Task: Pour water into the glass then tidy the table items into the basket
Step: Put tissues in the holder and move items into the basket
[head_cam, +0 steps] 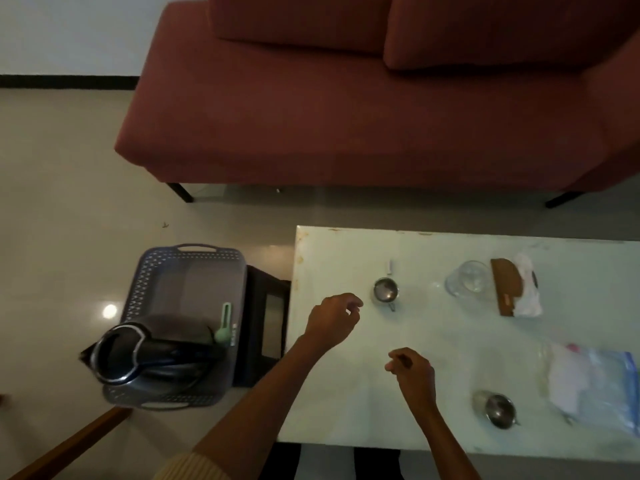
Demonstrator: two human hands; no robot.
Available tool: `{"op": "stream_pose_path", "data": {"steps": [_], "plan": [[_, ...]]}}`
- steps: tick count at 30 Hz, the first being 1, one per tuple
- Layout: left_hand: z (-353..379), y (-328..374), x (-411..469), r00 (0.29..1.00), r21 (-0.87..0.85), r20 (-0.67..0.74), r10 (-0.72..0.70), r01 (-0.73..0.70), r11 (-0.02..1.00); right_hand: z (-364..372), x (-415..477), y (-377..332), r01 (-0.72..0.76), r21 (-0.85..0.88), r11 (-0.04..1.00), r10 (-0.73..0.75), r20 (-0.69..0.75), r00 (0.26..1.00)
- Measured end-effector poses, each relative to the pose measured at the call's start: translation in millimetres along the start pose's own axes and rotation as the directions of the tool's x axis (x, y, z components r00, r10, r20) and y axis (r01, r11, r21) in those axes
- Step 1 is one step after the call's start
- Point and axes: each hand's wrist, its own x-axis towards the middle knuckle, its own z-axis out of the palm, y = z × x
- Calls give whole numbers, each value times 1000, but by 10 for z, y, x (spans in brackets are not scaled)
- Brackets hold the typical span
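A grey perforated basket stands on a dark stool left of the white table. In the basket lie a black kettle and a pale green utensil. On the table stand a small steel cup, a clear glass, and a second steel cup near the front. My left hand hovers just left of the first steel cup, fingers loosely curled, holding nothing. My right hand hovers over the table's middle, fingers curled, empty.
A brown board on a white cloth lies right of the glass. A clear zip bag sits at the right edge. A small white piece lies behind the cup. A red sofa faces the table's far side.
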Motion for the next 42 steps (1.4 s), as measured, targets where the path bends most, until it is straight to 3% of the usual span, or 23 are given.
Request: {"op": "stream_pose_path", "data": {"steps": [6,12,18,24,29,32,35,38,40,42], "plan": [[681,465,525,993,75,-82,-83,90,993,-664,540,128,148,-16,989,-148,29,989],[906,547,1317,965,148,-207,-159,192,970,-955,844,400,187,34,982,-189,90,978],[1125,580,1939,985,463,-135,-105,157,872,-982,1037,600,180,126,975,-183,11,983],[1390,604,2351,980,645,-70,-186,187,741,-970,1155,724,133,207,969,-128,-38,991],[1688,678,2373,989,765,-123,-78,144,627,-1049,1157,837,130,205,970,-125,-37,991],[1799,723,2267,994,774,-106,-6,86,628,-1140,1090,912,133,201,971,-127,-40,991],[1812,885,2049,988,570,-154,13,78,818,-1258,971,975,122,212,970,-113,-51,992],[1850,1099,1593,968,124,-251,-10,42,991,-1348,818,1024,93,242,966,-75,-80,994],[1960,1155,1211,967,-221,-240,-82,28,975,-1385,705,1072,64,259,964,-35,-116,993],[2114,1156,838,966,-547,-105,-238,144,825,-1425,591,1148,43,269,962,-2,-151,989]]}}
